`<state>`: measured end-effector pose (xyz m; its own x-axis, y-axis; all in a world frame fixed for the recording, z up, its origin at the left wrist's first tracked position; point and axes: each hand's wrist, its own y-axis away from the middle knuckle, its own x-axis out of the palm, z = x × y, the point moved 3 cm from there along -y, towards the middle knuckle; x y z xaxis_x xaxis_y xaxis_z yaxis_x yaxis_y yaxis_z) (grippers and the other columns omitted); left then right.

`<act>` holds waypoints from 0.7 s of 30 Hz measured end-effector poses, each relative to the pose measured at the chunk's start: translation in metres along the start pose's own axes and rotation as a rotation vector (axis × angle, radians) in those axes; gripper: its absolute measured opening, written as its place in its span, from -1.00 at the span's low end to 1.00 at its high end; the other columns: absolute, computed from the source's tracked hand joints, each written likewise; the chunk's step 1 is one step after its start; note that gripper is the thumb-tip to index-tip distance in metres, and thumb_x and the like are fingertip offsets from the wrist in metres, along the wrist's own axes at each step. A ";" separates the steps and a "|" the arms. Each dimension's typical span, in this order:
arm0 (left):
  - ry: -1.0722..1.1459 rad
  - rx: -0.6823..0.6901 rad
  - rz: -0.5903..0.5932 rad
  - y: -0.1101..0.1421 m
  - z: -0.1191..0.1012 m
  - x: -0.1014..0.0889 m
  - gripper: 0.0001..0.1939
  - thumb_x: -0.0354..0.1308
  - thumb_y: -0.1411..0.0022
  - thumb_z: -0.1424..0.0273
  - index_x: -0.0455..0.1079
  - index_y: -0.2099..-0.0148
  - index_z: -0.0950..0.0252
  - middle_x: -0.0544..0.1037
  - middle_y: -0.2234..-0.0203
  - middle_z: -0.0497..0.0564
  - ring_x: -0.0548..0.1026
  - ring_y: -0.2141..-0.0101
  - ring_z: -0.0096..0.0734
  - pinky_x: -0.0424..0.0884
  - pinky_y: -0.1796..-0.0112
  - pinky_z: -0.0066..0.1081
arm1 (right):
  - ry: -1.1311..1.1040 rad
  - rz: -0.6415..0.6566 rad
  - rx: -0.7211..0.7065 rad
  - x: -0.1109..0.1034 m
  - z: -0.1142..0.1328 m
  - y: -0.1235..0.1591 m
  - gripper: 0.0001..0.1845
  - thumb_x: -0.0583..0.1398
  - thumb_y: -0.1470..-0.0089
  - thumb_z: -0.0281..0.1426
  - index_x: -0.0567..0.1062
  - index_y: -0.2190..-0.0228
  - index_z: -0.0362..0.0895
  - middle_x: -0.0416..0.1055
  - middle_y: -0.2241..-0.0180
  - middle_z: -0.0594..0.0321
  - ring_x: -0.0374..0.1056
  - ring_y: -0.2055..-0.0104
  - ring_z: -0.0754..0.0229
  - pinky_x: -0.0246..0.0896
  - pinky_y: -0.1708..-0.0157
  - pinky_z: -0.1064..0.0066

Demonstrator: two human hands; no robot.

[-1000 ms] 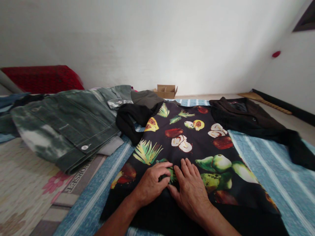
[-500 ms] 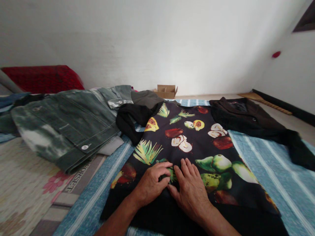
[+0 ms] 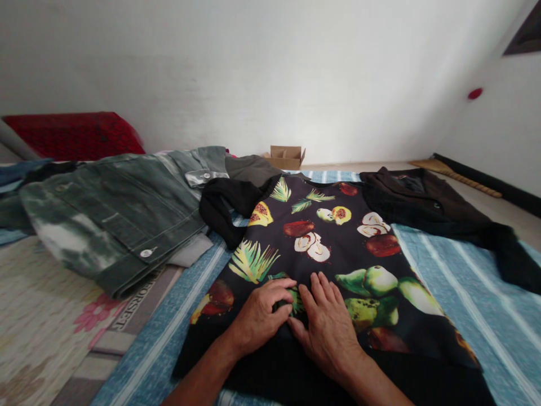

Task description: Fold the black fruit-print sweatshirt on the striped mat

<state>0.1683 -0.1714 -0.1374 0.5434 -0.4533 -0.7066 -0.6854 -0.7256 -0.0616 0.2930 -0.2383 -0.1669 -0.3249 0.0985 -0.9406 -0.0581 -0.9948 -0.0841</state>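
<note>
The step in hand appears to be pressing or steadying the fruit-print top [image 3: 296,211], which lies spread, front up, on the blue striped cloth [image 3: 465,276], beside the denim jacket [image 3: 139,220]. The left hand [image 3: 260,318] curls on it, thumb and fingers apart; the right hand [image 3: 332,330] lies flat, thumb spread, and neither grip pinches fabric. Any move from here likely calls for lifting or sliding 2 hands lightly, without rucking the print.
</note>
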 end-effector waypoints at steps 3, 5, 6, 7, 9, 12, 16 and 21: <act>0.005 0.002 -0.002 0.000 -0.001 0.000 -0.82 0.04 -0.04 0.54 0.45 0.37 0.23 0.47 0.04 -0.02 0.39 0.01 -0.34 0.23 -0.05 -0.33 | 0.003 -0.001 -0.003 0.000 0.000 0.000 -0.36 0.08 -0.06 -0.05 0.31 -0.09 -0.14 0.04 -0.20 -0.07 -0.13 -0.25 -0.12 -0.20 -0.16 0.07; 0.004 0.004 -0.001 0.000 -0.001 0.000 -0.82 0.04 -0.04 0.55 0.45 0.38 0.23 0.47 0.04 -0.02 0.38 0.00 -0.34 0.23 -0.05 -0.33 | 0.001 0.000 -0.001 0.000 0.000 0.000 -0.36 0.08 -0.06 -0.06 0.30 -0.09 -0.14 0.05 -0.20 -0.07 -0.12 -0.25 -0.12 -0.19 -0.16 0.07; 0.004 0.004 0.000 0.000 0.000 0.000 -0.82 0.04 -0.04 0.55 0.45 0.37 0.23 0.47 0.04 -0.02 0.38 0.00 -0.34 0.22 -0.05 -0.33 | 0.001 0.001 0.000 -0.001 0.001 0.001 -0.37 0.08 -0.06 -0.06 0.31 -0.09 -0.14 0.05 -0.20 -0.07 -0.11 -0.25 -0.12 -0.18 -0.16 0.07; 0.003 0.005 0.000 0.000 0.000 0.000 -0.82 0.04 -0.04 0.55 0.45 0.37 0.23 0.47 0.04 -0.02 0.38 0.00 -0.34 0.22 -0.05 -0.34 | 0.000 0.002 0.001 -0.001 0.001 0.001 -0.37 0.09 -0.06 -0.06 0.31 -0.08 -0.14 0.06 -0.19 -0.07 -0.11 -0.25 -0.12 -0.18 -0.16 0.07; 0.001 0.008 0.000 0.000 0.000 0.000 -0.82 0.05 -0.05 0.54 0.45 0.37 0.23 0.48 0.04 -0.02 0.38 0.00 -0.34 0.22 -0.05 -0.34 | -0.001 0.003 0.002 -0.001 0.001 0.000 -0.37 0.09 -0.06 -0.06 0.31 -0.08 -0.14 0.06 -0.19 -0.07 -0.10 -0.25 -0.12 -0.17 -0.16 0.07; -0.003 0.009 0.002 0.000 0.001 0.001 -0.82 0.05 -0.05 0.54 0.46 0.36 0.23 0.47 0.04 -0.01 0.37 -0.01 -0.34 0.21 -0.06 -0.33 | -0.005 0.007 0.005 -0.002 0.001 0.000 -0.36 0.08 -0.06 -0.05 0.31 -0.08 -0.14 0.06 -0.19 -0.07 -0.11 -0.25 -0.12 -0.17 -0.16 0.06; -0.001 -0.002 0.007 0.000 0.001 0.001 -0.81 0.04 -0.05 0.56 0.46 0.36 0.24 0.47 0.03 -0.01 0.37 -0.01 -0.35 0.20 -0.06 -0.34 | -0.003 0.007 0.003 -0.003 0.001 0.001 -0.35 0.08 -0.06 -0.05 0.31 -0.09 -0.15 0.05 -0.20 -0.07 -0.11 -0.25 -0.12 -0.18 -0.16 0.06; 0.002 0.001 0.008 0.000 0.000 0.000 -0.81 0.05 -0.04 0.56 0.45 0.37 0.23 0.47 0.03 -0.02 0.38 0.00 -0.35 0.22 -0.05 -0.34 | 0.006 0.010 0.005 -0.001 0.000 0.000 -0.36 0.09 -0.05 -0.05 0.32 -0.08 -0.15 0.07 -0.19 -0.08 -0.10 -0.25 -0.12 -0.17 -0.16 0.06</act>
<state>0.1683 -0.1715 -0.1372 0.5387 -0.4602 -0.7058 -0.6902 -0.7214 -0.0565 0.2929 -0.2385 -0.1658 -0.3202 0.0886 -0.9432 -0.0600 -0.9955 -0.0732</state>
